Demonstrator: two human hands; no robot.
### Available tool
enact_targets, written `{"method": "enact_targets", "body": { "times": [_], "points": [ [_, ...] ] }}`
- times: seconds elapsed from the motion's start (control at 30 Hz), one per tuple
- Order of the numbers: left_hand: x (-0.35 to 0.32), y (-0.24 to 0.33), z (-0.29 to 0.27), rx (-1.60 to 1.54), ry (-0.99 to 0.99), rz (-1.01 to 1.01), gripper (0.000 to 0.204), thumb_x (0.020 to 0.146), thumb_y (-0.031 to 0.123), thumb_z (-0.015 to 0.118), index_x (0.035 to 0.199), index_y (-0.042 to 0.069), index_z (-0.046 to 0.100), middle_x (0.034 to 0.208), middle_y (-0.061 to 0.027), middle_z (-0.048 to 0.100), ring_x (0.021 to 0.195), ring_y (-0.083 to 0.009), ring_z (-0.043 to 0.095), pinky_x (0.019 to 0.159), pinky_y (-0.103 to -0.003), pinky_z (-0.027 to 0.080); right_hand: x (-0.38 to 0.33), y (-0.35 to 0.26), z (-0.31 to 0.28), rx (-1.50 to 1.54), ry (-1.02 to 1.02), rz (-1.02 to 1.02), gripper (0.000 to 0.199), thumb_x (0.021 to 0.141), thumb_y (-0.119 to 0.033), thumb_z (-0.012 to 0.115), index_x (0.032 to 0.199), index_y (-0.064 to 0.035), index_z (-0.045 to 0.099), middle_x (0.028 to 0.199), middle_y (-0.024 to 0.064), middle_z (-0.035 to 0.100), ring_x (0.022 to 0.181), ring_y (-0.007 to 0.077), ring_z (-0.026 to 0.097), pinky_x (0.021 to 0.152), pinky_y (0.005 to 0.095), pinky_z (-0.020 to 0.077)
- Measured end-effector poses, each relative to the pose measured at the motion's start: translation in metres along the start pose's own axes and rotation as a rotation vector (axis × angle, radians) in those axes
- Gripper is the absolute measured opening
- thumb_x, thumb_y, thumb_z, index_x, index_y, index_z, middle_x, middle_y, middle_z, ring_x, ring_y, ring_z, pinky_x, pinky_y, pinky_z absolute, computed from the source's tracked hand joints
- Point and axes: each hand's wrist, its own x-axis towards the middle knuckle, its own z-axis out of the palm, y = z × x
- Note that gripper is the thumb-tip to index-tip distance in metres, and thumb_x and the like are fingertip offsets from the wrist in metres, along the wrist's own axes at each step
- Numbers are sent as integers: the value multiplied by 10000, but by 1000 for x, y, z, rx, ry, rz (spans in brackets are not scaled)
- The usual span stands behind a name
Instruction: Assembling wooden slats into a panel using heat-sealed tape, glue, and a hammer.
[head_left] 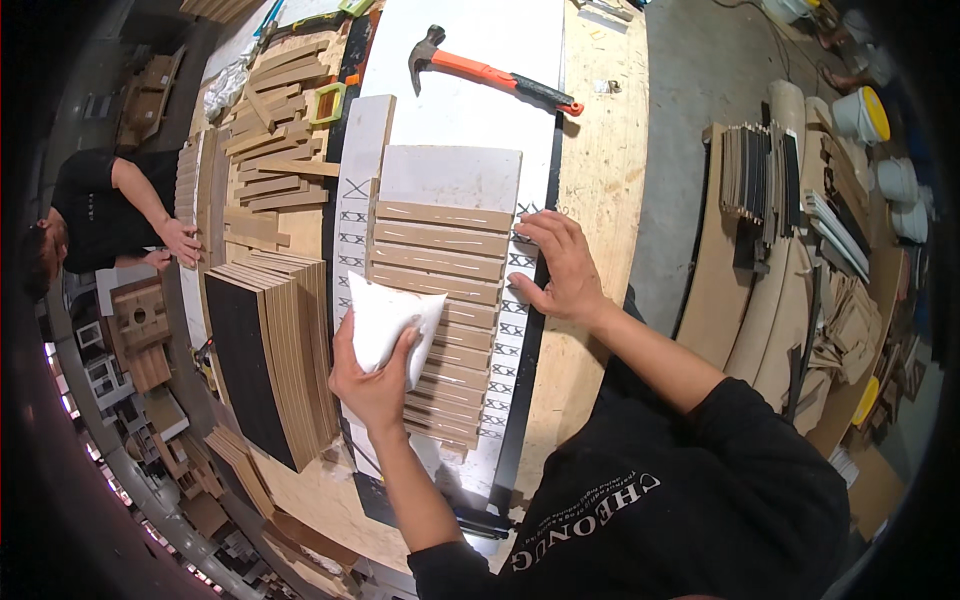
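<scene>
My left hand (372,392) is wrapped round a plump white bag (378,325), holding it over the left side of a row of wooden slats (440,238). The slats lie crosswise in a column with narrow gaps between them, and several carry thin white streaks along their top faces. My right hand (562,265) has its fingers apart and holds nothing; its fingertips are by the slats' right ends, over a white strip (515,308) with hand-drawn cross marks. A pale flat board (450,175) lies just beyond the farthest slat. The bag hides part of the middle slats.
A claw hammer (480,70) with an orange and black handle lies at the far end. Loose wood strips (280,190) are heaped at the left, behind a stack of black-faced panels (250,345). Another person (115,205) works across the bench. Sheet material (705,250) stands at the right.
</scene>
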Motion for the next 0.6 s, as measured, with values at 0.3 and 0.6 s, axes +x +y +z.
{"method": "enact_targets", "body": {
  "times": [0.3,0.6],
  "points": [
    [8,-17,-2,131,34,66,559,632,129,851,1117,-7,609,991,-141,670,866,-209,654,767,-322,514,0,0,2,11,6,-8,599,693,-195,722,1229,-72,485,1228,111,503,1203,326,408,1035,424,325],
    [25,-28,-12,197,88,62,549,648,129,841,1125,-5,606,1010,-152,672,883,-222,654,782,-328,507,0,-4,-1,5,-6,26,583,689,-182,729,1213,-67,501,1236,114,500,1206,326,403,1037,420,337]
  ]
}}
